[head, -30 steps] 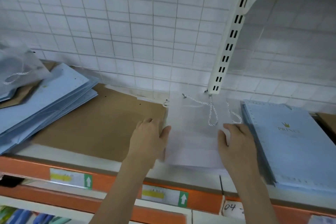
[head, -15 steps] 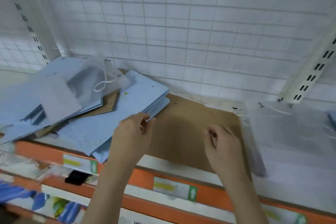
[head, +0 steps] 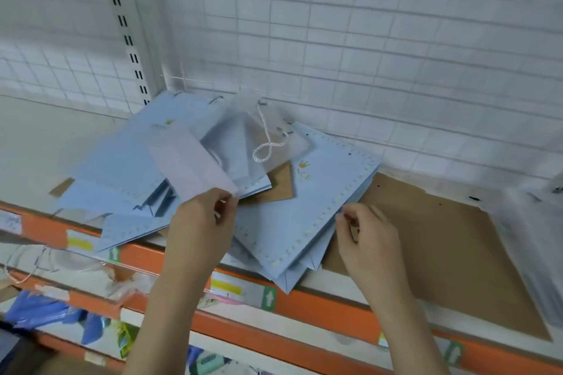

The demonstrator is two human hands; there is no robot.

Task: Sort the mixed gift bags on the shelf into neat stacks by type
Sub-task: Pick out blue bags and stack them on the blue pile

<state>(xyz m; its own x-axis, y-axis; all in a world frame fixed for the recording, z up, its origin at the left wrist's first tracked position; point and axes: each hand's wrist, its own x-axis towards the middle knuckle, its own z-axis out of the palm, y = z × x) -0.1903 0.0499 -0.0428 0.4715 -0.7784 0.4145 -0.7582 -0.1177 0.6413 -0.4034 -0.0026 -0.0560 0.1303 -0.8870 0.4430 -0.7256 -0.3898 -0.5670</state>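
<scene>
Left hand [head: 202, 216] pinching corner of translucent bag [head: 213, 158] atop messy blue pile [head: 304, 213] on shelf [head: 335, 310]. Right hand [head: 367, 231] curled, empty, beside pile's edge. Risk: quick tug dragging overhanging blue bags off the front.

The stack of translucent white bags [head: 531, 240] at the right is smeared by blur and cut off by the picture's edge, so their count cannot be told. A brown paper bag [head: 281, 184] shows only a corner from under the jumbled pale blue gift bags [head: 283, 222], whose gold lettering is too small to read. The goods on the lower shelf [head: 54, 313] are blurred past naming.
</scene>
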